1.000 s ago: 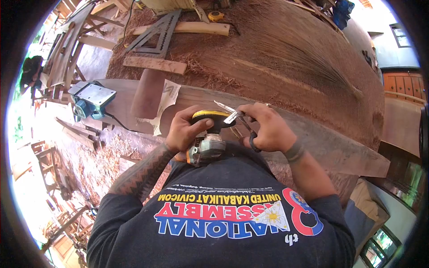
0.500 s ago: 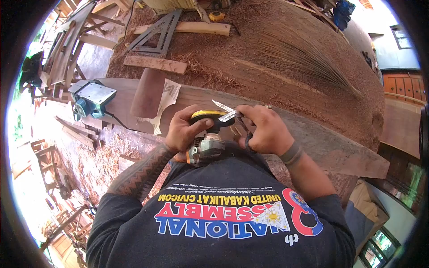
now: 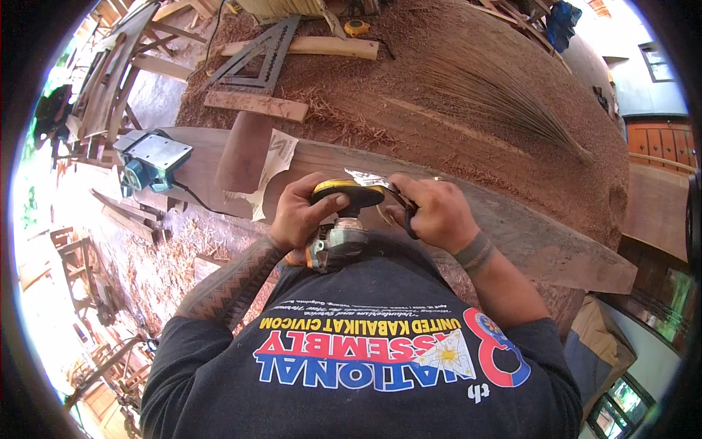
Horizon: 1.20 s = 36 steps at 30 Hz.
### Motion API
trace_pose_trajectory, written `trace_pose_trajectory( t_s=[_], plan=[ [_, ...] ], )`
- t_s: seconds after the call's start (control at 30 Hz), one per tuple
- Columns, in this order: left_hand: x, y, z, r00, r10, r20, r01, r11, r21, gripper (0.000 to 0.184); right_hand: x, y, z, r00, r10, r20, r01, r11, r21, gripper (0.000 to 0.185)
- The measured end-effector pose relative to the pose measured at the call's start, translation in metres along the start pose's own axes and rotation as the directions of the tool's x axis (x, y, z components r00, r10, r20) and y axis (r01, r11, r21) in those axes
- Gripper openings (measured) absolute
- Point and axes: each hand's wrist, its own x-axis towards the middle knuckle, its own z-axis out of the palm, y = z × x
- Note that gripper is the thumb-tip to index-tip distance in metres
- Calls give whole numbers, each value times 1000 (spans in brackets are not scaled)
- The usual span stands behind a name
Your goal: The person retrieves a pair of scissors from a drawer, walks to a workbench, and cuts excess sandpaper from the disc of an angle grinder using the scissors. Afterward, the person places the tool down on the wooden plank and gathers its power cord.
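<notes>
My left hand [image 3: 303, 212] grips the round pad end of an angle grinder [image 3: 344, 240], its thumb on the dark underside. A sanding disc with a yellow edge [image 3: 333, 186] sits on the pad, facing away from me. In my right hand [image 3: 441, 212] is a pair of scissors [image 3: 371, 179], fingers wrapped around the dark handles. The shiny blades lie close together at the disc's right edge; whether they touch it I cannot tell. The grinder's body rests against my black shirt.
A long wooden plank [image 3: 504, 223] crosses in front of me, bearing a sheet of brown sandpaper [image 3: 244, 155] and an electric planer [image 3: 155, 155]. Beyond are a triangular square [image 3: 257, 58], a tape measure [image 3: 356, 28], a stick broom [image 3: 504, 95] and scattered wood shavings.
The scissors' blades, spread apart before, have come together near the disc's edge. My right hand has moved very slightly; my left hand keeps its hold on the grinder.
</notes>
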Motion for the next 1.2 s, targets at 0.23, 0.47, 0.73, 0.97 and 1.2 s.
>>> trace_pose_trajectory(
  t_s=[0.23,0.47,0.73,0.97,1.2],
  plan=[
    [1,-3,-2,1000,21,7,-22,998,59,28,-1,-4,-20,1000,-28,10,27,998,56,63],
    [4,2,1,1000,24,4,-24,999,46,29,3,-6,-17,1000,-2,19,1,1000,30,59],
    [4,-3,-2,1000,5,-2,-5,999,45,30,4,-1,-14,998,-56,9,56,998,-24,45],
    [6,-1,2,992,123,5,-122,979,161,33,4,-8,-31,999,-49,20,49,999,12,62],
    [2,-1,2,999,32,-5,-32,996,82,33,3,-12,-28,994,-3,107,-3,998,58,77]
  ],
)
